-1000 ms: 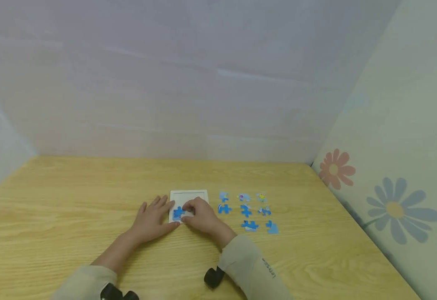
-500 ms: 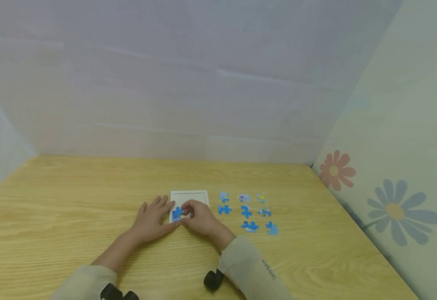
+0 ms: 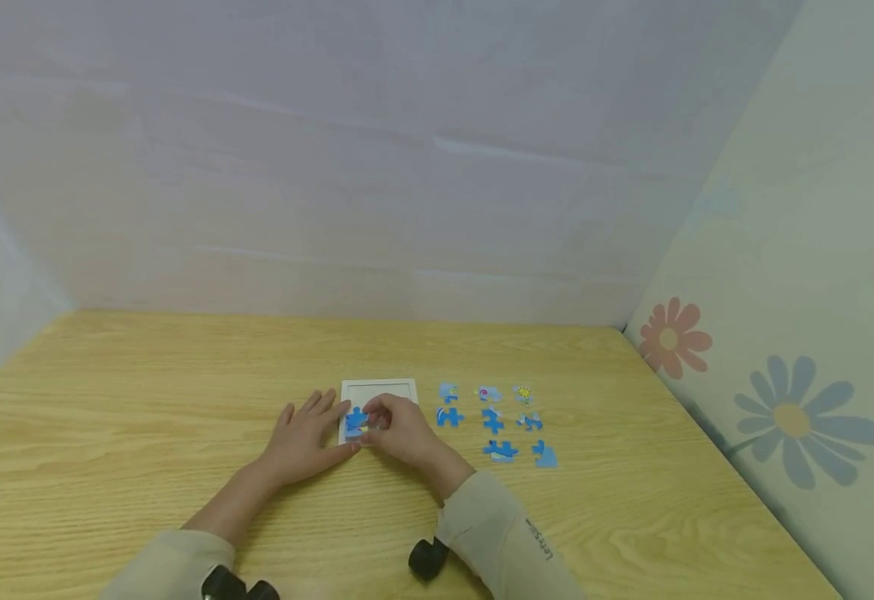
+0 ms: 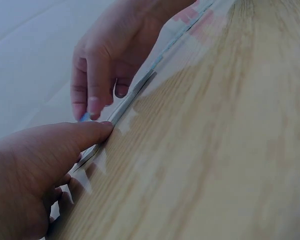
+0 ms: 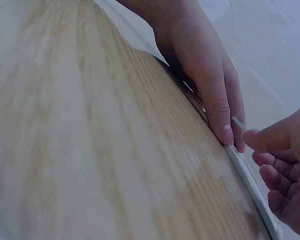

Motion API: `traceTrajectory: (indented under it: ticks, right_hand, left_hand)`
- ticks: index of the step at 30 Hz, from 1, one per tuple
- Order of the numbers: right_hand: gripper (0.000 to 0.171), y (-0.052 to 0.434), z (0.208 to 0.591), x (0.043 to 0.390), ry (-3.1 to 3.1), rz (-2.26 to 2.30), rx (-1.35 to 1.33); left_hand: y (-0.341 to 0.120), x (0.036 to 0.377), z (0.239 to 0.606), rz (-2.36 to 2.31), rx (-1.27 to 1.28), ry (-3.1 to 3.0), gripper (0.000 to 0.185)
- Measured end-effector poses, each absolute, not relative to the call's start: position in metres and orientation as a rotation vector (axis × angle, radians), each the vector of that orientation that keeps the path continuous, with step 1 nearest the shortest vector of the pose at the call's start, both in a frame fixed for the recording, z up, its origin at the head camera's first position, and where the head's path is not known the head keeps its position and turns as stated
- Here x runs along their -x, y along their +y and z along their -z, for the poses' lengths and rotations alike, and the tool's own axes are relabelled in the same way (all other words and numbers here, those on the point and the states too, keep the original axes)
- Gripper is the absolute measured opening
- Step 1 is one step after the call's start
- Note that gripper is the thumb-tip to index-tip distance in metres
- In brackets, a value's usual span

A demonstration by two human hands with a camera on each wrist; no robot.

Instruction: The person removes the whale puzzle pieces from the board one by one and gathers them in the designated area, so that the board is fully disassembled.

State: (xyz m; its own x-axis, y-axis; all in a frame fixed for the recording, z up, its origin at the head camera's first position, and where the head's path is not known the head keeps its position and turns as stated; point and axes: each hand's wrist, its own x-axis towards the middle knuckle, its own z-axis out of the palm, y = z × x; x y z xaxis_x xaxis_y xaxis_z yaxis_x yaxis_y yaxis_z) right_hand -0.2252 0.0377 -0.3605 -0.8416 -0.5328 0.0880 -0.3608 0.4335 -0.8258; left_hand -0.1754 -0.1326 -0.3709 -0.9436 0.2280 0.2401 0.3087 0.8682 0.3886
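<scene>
A square white puzzle tray lies on the table in the head view. At its near left corner, my right hand pinches a blue jigsaw piece between thumb and fingers. In the right wrist view the piece shows as a thin tilted sliver by the thumb tip. My left hand rests with fingers spread against the tray's left side, its thumb at the near edge. The left wrist view has the left thumb on the tray edge, and the right fingers bent over the tray.
Right of the tray, several loose blue jigsaw pieces lie in rows, among them one with a yellow sun and a light blue one at the near end. A flower-printed wall borders the table's right side.
My right hand shifted slightly left with the jigsaw piece, then a little away from me, and the piece's tilt has changed. My left hand stays where it was.
</scene>
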Motion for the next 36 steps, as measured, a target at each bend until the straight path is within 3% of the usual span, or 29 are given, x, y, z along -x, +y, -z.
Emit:
traceTrajectory:
  ticks: [6, 19, 36]
  right_hand:
    - [0.022, 0.042, 0.349, 0.221, 2.454, 1.426, 0.762]
    - [0.024, 0.091, 0.335, 0.22, 2.444, 1.456, 0.969]
    - [0.027, 0.153, 0.333, 0.217, 2.266, 1.739, 0.76]
  left_hand:
    - [-0.131, 0.174, 0.37, 0.653, 0.419, -2.849, 0.065]
    - [-0.129, 0.172, 0.369, 0.656, 0.408, -2.871, 0.066]
    - [-0.13, 0.173, 0.369, 0.665, 0.427, -2.861, 0.067]
